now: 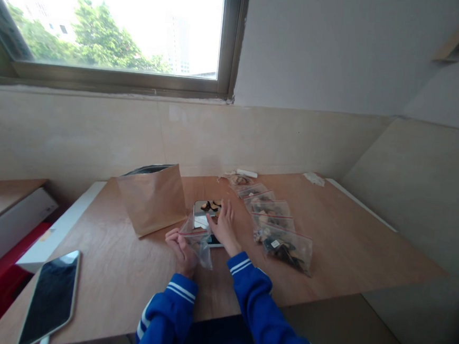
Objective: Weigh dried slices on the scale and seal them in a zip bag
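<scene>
My left hand (183,249) pinches the red-striped top edge of a clear zip bag (202,246), which hangs slack and looks almost flat. My right hand (225,229) is over the right side of a small flat device with a pale, shiny top (200,220), probably a scale. Its fingers are stretched out with the thumb apart, and I see nothing held in it. Dark curled pieces with tan patches (210,206) lie on that top, just left of my right fingertips. The device's dark front strip (214,241) shows partly behind the bag.
To the right, several filled zip bags (287,248) overlap in a row running back toward the wall. A brown paper bag (155,200) stands at the left. A tablet (53,290) with a cable lies at the table's left front. Crumpled white paper (314,178) is at the back.
</scene>
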A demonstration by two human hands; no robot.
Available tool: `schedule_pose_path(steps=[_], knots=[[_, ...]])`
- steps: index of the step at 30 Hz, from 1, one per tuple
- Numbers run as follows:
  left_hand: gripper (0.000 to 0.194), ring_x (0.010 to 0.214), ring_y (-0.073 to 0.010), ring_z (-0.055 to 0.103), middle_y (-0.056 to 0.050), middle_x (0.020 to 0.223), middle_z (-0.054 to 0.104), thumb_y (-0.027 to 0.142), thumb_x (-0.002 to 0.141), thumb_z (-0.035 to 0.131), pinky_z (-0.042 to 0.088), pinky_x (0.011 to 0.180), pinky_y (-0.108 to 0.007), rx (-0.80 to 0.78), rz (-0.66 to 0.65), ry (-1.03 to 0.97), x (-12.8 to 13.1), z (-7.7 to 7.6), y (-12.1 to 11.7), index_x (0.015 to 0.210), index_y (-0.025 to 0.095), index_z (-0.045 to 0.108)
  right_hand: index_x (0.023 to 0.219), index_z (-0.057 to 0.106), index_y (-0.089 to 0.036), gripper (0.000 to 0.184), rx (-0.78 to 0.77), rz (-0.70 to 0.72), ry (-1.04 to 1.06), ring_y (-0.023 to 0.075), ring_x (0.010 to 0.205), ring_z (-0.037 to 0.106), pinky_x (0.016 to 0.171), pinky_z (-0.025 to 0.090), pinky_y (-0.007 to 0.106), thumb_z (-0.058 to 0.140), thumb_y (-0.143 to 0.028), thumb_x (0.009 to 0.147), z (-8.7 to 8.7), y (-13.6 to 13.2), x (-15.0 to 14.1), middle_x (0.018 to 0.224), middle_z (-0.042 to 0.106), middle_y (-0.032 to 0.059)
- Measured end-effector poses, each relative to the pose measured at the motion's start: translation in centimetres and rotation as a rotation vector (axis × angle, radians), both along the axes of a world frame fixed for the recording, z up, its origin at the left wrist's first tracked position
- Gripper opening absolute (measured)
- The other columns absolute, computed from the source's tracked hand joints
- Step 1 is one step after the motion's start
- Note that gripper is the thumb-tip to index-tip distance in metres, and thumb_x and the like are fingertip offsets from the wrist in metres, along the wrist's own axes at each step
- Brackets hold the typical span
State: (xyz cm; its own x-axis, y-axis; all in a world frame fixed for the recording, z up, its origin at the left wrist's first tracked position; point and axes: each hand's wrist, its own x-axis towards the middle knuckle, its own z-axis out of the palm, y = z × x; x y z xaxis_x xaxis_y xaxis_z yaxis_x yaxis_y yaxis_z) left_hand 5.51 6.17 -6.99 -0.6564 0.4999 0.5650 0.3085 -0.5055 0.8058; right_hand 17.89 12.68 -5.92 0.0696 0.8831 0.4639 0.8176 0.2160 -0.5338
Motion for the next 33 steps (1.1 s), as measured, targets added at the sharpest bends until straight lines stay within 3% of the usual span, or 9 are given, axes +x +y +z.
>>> schedule_pose_path(steps=[2,6,10,14,18,23,25,28,33], knots=[[0.029,0.089,-0.0186,0.049,-0.003,0.093,0.046,0.048,0.095,0.038,0.04,0.082,-0.037,-0.012,0.005,-0.011,0.0,-0.1,0.1,0.083,0.021,0.041,0.143,0.032,0.0,0.073,-0.069,-0.005,-0.038,0.0396,0.142,0.023,0.108,0.032,0.055,0.055,-0.042,0.088,-0.7,0.9,-1.0,0.149,0.029,0.0305],[0.029,0.088,-0.0177,0.049,-0.002,0.094,0.046,0.047,0.095,0.037,0.04,0.081,-0.036,-0.021,0.027,-0.028,0.1,-0.1,0.1,0.083,0.021,0.041,0.136,0.045,-0.005,0.05,-0.086,0.021,-0.102,0.0324,0.135,0.036,0.106,0.037,0.044,0.047,-0.029,0.092,-1.3,1.2,-0.3,0.145,0.038,0.0239],[0.03,0.088,-0.0181,0.049,-0.003,0.094,0.047,0.047,0.095,0.036,0.04,0.083,-0.037,-0.03,0.03,-0.034,0.1,0.1,0.1,0.083,0.021,0.042,0.117,0.059,-0.015,0.03,-0.046,0.019,-0.152,0.027,0.109,0.053,0.094,0.043,0.04,0.044,-0.021,0.092,-1.0,0.8,1.2,0.121,0.055,0.0146],[0.029,0.087,-0.0179,0.05,-0.003,0.093,0.047,0.047,0.095,0.037,0.041,0.082,-0.037,-0.019,0.034,-0.015,0.0,0.2,0.1,0.082,0.021,0.042,0.104,0.063,-0.018,0.02,-0.04,0.005,-0.185,0.0264,0.098,0.053,0.087,0.042,0.039,0.046,-0.022,0.093,-0.4,0.8,1.7,0.105,0.057,0.0111],[0.031,0.088,-0.0178,0.05,-0.003,0.093,0.047,0.05,0.095,0.037,0.041,0.082,-0.036,-0.025,0.03,-0.034,-0.1,0.0,0.2,0.082,0.021,0.041,0.1,0.061,-0.016,0.02,0.002,-0.009,-0.186,0.0248,0.095,0.051,0.085,0.041,0.037,0.045,-0.011,0.09,-0.2,0.8,1.9,0.104,0.055,0.0115],[0.027,0.088,-0.0179,0.05,-0.003,0.094,0.047,0.044,0.096,0.037,0.041,0.082,-0.036,-0.018,0.002,-0.016,-0.2,-0.3,0.3,0.084,0.02,0.043,0.097,0.058,-0.016,0.037,0.065,0.08,-0.069,0.023,0.095,0.05,0.086,0.043,0.037,0.034,0.005,0.079,0.2,0.3,2.1,0.103,0.051,0.0115],[0.025,0.088,-0.0181,0.05,-0.004,0.094,0.047,0.042,0.097,0.038,0.04,0.081,-0.036,-0.007,0.0,0.002,-0.2,-0.4,0.3,0.085,0.02,0.043,0.093,0.057,-0.017,0.035,0.104,0.115,0.056,0.0228,0.095,0.05,0.086,0.044,0.037,0.033,0.005,0.08,1.4,-0.2,1.9,0.101,0.05,0.011],[0.026,0.087,-0.0177,0.049,-0.003,0.093,0.047,0.042,0.096,0.038,0.041,0.081,-0.036,0.001,0.006,0.015,-0.1,-0.2,0.2,0.084,0.02,0.043,0.09,0.055,-0.018,0.022,0.155,0.217,0.252,0.0218,0.095,0.052,0.086,0.045,0.036,0.039,-0.004,0.088,4.9,-1.3,1.4,0.097,0.051,0.0087],[0.032,0.088,-0.0176,0.049,-0.003,0.094,0.046,0.05,0.095,0.037,0.042,0.081,-0.035,-0.032,-0.004,-0.043,0.0,-0.1,0.1,0.083,0.02,0.043,0.09,0.063,-0.02,0.014,-0.104,0.729,0.223,0.0163,0.092,0.058,0.085,0.045,0.029,0.052,-0.011,0.09,11.3,-3.3,0.5,0.095,0.06,0.003]])
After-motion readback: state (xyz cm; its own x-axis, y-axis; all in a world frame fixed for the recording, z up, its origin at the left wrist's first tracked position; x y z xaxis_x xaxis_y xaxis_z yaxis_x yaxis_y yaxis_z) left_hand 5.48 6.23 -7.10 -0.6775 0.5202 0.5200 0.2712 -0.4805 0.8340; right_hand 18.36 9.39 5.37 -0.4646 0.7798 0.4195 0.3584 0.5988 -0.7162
